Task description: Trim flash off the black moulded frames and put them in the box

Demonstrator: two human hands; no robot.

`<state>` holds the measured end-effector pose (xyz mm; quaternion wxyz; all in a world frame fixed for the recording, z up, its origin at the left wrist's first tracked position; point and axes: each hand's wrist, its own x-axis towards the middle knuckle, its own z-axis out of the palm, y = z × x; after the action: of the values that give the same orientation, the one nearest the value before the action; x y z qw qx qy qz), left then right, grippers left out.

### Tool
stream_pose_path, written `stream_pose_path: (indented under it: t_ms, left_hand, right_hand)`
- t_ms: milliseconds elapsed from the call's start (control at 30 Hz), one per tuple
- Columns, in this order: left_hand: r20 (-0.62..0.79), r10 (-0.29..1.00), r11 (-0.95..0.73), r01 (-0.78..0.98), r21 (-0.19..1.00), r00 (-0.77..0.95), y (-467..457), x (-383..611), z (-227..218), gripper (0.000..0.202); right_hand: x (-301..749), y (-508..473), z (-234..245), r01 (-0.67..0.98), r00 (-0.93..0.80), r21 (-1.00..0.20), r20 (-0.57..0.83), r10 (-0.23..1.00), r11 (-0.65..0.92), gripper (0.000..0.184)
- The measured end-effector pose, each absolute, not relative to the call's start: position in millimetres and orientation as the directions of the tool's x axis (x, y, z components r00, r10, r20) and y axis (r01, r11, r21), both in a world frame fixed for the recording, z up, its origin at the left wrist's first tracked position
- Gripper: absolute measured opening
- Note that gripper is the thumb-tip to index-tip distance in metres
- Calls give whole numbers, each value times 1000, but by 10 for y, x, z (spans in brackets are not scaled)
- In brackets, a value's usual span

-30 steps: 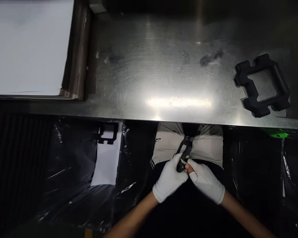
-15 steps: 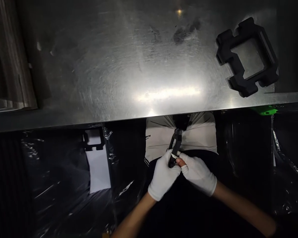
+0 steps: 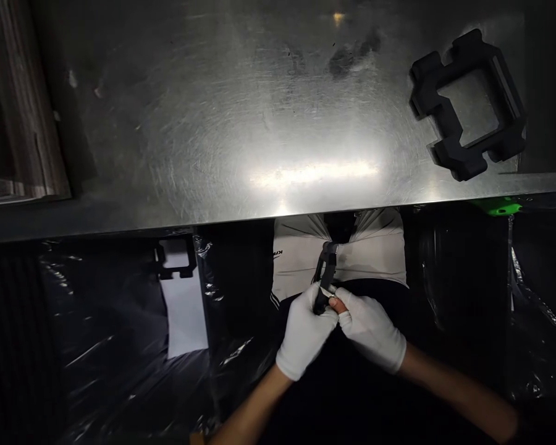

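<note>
Over my lap, my left hand point(image 3: 306, 334) in a white glove is closed around a black frame-shaped part point(image 3: 328, 272), which stands up from the fingers. Gloved too, with its thumb tip bare, my right hand point(image 3: 373, 327) pinches a small, pale, pointed blade point(image 3: 326, 292) against the part's lower end. The blade's handle, if it has one, is hidden in the right fingers. Both hands nearly touch each other. A larger-looking black frame point(image 3: 451, 127) with a notched outline and a square opening lies on the metal table at the upper right.
A scratched metal table point(image 3: 204, 123) spans the view ahead, its front edge just beyond my knees. At far left is a wood-grained object point(image 3: 32, 136). Black plastic sheeting point(image 3: 111, 346) hangs around, with a white sheet point(image 3: 185, 321) and another black frame point(image 3: 175, 272) at left.
The view has shifted slightly. Both hands keep their grip on the black part and the blade, which have tilted or moved only a little.
</note>
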<state>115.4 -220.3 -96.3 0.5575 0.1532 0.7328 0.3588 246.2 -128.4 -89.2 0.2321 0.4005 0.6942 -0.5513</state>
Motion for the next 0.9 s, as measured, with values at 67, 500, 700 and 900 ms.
stream_pose_path:
  t_ms: [67,500,700,900]
  left_hand:
    - [-715,630,693,-196,694,-304,-2192,1111,-935,22]
    - [-557,805,587,139,797,-205,-2191,275,-763,22]
    - [-522,501,640,-110,760,-690,-2584,674,-772,59]
    - [-719,487,317,-667,674,-495,-2288,899,-878,67]
  right_hand:
    - [2536,-1181,-826,777,-622,-622,-734,272,96,29]
    - [2301,-286,-1158,490,-845,-813,-354,401,314,15]
    - [2183,-517,-1181,584,-645,-800,-355,677,137,15]
    - [2071,-1095,-1015,511,-660,-860,-394,639,-3,19]
